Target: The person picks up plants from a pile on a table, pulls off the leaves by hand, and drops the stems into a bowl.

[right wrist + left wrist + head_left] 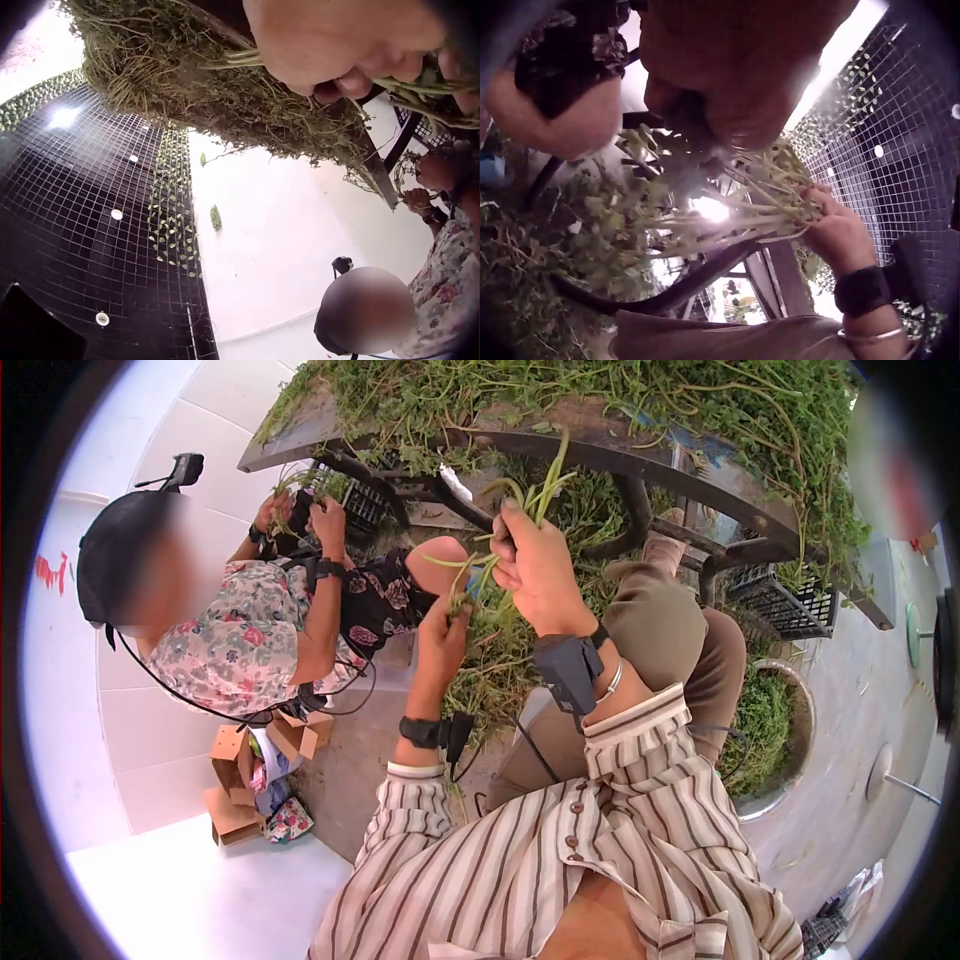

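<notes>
A small bunch of leafy greens [545, 495] is gripped in my right hand [545, 575], its pale green stems poking up past the curled fingers. Lower and to the left, my left hand [440, 645] pinches the trailing end of the same greens between thumb and fingers. In the left wrist view the stems [742, 217] stretch between the right hand [841, 232] and the dark, shadowed left hand [727, 67]. The right wrist view has the right hand [337, 41] close up, stems showing on both sides of it.
A table [590, 452] heaped with greens [700, 400] stands ahead, with more greens [505, 680] on the floor below. At right are a black crate [805, 605] and a round tub [806, 720] of greens. Another person [235, 620] sits at left, near cardboard boxes [233, 765].
</notes>
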Motion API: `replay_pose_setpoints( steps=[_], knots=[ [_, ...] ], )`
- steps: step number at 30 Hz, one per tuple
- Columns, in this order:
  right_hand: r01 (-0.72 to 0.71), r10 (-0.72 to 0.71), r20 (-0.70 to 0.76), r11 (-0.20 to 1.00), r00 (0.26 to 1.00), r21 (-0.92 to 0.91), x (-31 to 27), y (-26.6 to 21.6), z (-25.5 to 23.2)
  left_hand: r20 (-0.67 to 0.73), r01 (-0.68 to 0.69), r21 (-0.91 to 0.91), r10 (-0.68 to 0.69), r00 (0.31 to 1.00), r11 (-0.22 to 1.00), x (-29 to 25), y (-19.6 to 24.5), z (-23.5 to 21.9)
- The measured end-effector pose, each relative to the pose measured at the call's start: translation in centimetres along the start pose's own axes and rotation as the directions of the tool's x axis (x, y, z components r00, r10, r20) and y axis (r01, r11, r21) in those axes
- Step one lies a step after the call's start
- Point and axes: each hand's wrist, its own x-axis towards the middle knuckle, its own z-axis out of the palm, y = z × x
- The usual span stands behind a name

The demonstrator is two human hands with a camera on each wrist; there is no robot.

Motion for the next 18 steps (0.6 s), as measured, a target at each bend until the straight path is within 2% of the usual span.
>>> replay_pose_setpoints(
  steps=[2,4,5,7,11,13,15,17,18],
  knots=[
    [0.007,-0.007,0.006,1.0,1.0,-0.005,-0.2,0.2,0.0,0.015,0.008,-0.009,-0.008,1.0,1.0,-0.3,-0.6,0.0],
    [-0.008,0.008,0.02,1.0,1.0,-0.022,-0.6,0.6,-0.2,0.063,0.063,0.112,-0.07,0.996,0.992,-0.8,-1.2,-0.1],
    [-0.001,0.001,0.027,1.0,1.0,-0.028,-0.7,0.8,-0.3,0.057,0.061,0.108,-0.067,0.996,0.992,-0.9,-1.6,-0.1],
    [0.007,-0.006,0.034,0.999,0.999,-0.032,-0.6,1.0,-0.5,0.055,-0.003,0.062,-0.001,0.998,0.998,-0.9,-2.6,0.0],
    [0.007,-0.005,0.012,0.995,1.0,-0.1,-0.8,1.1,-0.5,0.008,-0.042,0.061,0.041,0.999,0.997,-1.0,-3.8,0.4],
    [0.007,-0.008,-0.001,0.992,1.0,-0.128,-1.1,0.1,-0.2,0.007,-0.027,0.265,0.026,1.0,0.964,-1.3,-4.7,0.4],
    [0.183,-0.183,-0.084,0.983,0.979,-0.013,-0.9,-3.0,-0.2,-0.053,0.243,0.397,-0.242,0.969,0.885,-4.4,-9.2,-1.4],
    [0.25,-0.252,0.003,0.962,0.968,0.107,0.2,-5.8,-1.7,-0.054,0.525,0.13,-0.523,0.851,0.841,-7.8,-10.5,-3.7],
    [0.274,-0.278,0.015,0.952,0.96,0.14,0.0,-6.1,-2.1,-0.036,0.538,0.145,-0.539,0.842,0.83,-8.5,-9.4,-3.9]
  ],
)
